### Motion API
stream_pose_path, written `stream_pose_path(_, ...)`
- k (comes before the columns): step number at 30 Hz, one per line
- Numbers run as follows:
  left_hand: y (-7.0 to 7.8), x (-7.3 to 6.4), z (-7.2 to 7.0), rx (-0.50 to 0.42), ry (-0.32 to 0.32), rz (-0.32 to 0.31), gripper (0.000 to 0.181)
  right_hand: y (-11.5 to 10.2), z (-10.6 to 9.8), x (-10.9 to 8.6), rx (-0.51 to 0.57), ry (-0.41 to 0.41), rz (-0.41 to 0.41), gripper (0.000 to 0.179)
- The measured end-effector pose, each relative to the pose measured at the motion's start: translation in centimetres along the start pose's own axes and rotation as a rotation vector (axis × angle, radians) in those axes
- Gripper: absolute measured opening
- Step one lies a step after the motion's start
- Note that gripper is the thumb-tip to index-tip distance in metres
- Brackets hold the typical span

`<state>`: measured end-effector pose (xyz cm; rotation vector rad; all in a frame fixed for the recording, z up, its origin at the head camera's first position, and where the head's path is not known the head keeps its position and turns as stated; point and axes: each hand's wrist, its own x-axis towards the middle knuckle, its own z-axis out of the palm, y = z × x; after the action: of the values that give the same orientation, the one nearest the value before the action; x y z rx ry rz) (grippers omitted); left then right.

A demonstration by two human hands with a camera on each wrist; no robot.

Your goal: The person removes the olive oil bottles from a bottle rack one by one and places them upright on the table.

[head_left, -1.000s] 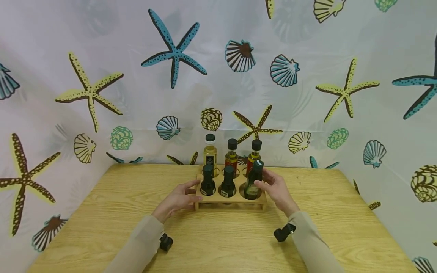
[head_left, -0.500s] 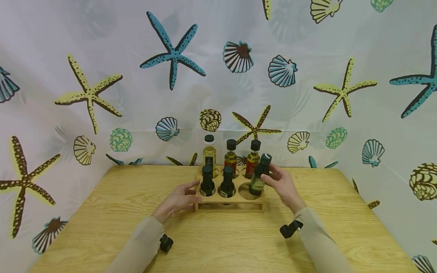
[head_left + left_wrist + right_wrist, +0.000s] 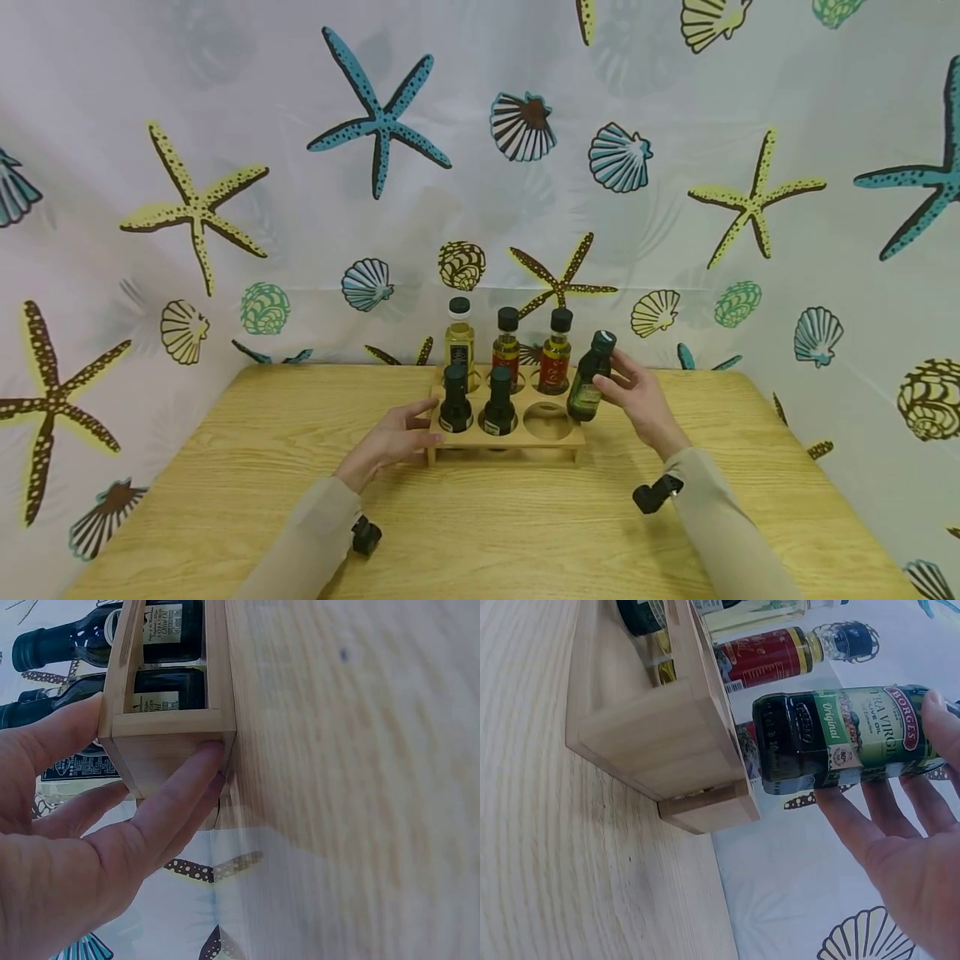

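A dark green olive oil bottle (image 3: pixel 587 385) is tilted in my right hand (image 3: pixel 647 407), whose thumb and fingers hold it around the sides. In the right wrist view the bottle (image 3: pixel 847 735) is clear of the wooden rack (image 3: pixel 652 742), beside its upper board. The front right hole of the rack (image 3: pixel 510 439) holds nothing. My left hand (image 3: pixel 388 440) rests its fingers on the rack's left end; the left wrist view shows the fingertips touching the end panel (image 3: pixel 165 754). Two dark bottles (image 3: pixel 455 404) stand in the front row.
Behind them in the rack stand a pale yellow bottle (image 3: pixel 460 342) and two red-labelled bottles (image 3: pixel 555 354) with black caps. The rack stands on a wooden table (image 3: pixel 480 533). A white cloth (image 3: pixel 450 217) printed with starfish and shells hangs around the back and sides.
My right hand has lifted the olive oil bottle out of the front right hole and carried it up and to the right. The left hand has stayed at the rack's left end.
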<state>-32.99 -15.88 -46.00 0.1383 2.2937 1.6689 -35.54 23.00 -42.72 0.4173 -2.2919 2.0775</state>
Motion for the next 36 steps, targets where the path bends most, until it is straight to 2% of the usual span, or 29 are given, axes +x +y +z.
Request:
stream_pose_path(4, 0.2, -0.1, 0.1, -0.001, 0.006, -0.008, 0.072, 0.2, -0.6, 0.2, 0.020, -0.004, -0.025, 0.071)
stream_pose_path(11, 0.4, 0.0, 0.3, 0.013, 0.013, -0.025, 0.072, 0.9, -1.4, 0.6, -0.020, 0.021, -0.056, 0.071)
stream_pose_path(25, 0.3, 0.0, 0.2, 0.010, 0.018, -0.033, 0.072, 1.7, -3.5, 2.2, -0.149, 0.025, 0.004, 0.077)
stream_pose_path(36, 0.1, -0.1, 0.1, 0.011, 0.013, -0.033, 0.072, 3.1, -4.7, 3.3, -0.236, -0.016, 0.017, 0.075)
